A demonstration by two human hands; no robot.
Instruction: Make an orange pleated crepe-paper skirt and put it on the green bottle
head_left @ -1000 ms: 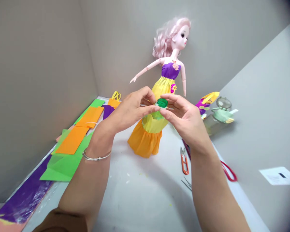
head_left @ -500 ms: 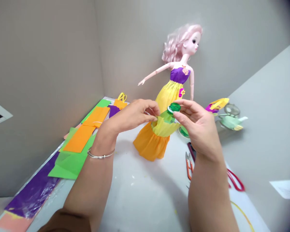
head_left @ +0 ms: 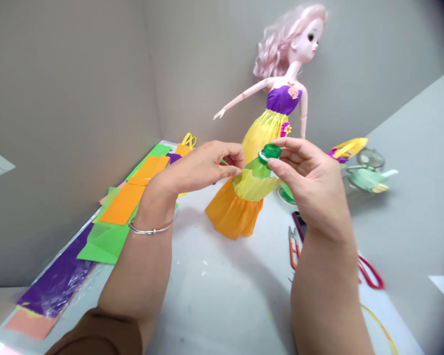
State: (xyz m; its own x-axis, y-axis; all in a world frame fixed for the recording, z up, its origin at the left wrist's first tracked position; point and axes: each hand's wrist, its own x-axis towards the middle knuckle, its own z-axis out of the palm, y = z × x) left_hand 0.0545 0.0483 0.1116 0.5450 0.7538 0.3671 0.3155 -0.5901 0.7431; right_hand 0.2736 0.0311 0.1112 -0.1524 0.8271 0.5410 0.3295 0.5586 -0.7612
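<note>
My right hand grips a green plastic bottle near its neck, thumb on the near side and fingers curled behind. Around the bottle sits a pale yellow crepe paper band, its upper edge loose. Below the band flares a gathered orange paper skirt. My left hand pinches the yellow band's upper left edge between thumb and fingertips. Directly behind stands a pink-haired doll in a purple top and long yellow skirt.
Orange paper sheets, green paper and a wrapped purple sheet lie along the left edge. On the right are orange-handled snips, red scissor handles, glasses and a yellow strip.
The camera view has shifted slightly, so the doll appears higher and farther right. Both hands keep their hold on the bottle and its yellow paper, with only small movement.
</note>
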